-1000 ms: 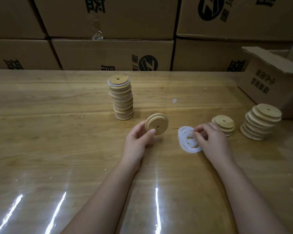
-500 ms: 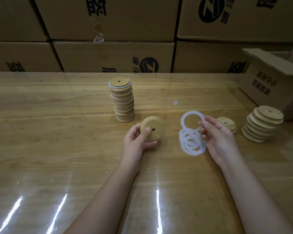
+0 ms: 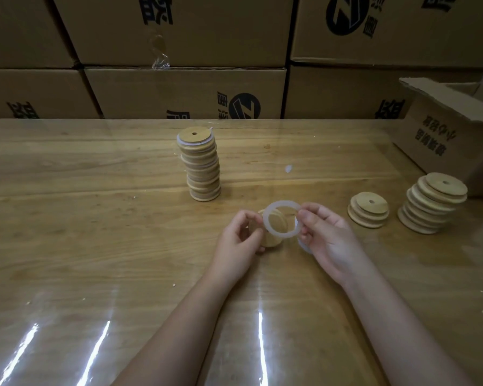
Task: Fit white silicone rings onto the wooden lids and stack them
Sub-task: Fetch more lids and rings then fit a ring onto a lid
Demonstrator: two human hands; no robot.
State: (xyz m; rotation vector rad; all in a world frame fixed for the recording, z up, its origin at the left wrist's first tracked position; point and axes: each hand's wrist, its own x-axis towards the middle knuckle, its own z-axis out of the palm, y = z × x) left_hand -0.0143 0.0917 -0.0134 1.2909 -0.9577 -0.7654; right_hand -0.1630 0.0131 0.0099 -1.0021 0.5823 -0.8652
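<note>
My left hand holds a round wooden lid on edge just above the table. My right hand pinches a white silicone ring and holds it against the lid's face; the left fingers touch the ring's left side. The pile of spare rings lies mostly hidden under my right hand. A tall stack of ringed lids stands behind the hands. To the right sit a short pile of bare lids and a taller leaning pile of bare lids.
The wooden table has a shiny clear cover. An open cardboard box stands at the far right. Stacked cartons form a wall along the back edge. A small white scrap lies behind the hands.
My right hand lifted one ring off the pile and brought it left onto the lid. The left hand turned the lid on edge and now touches the ring as well.
</note>
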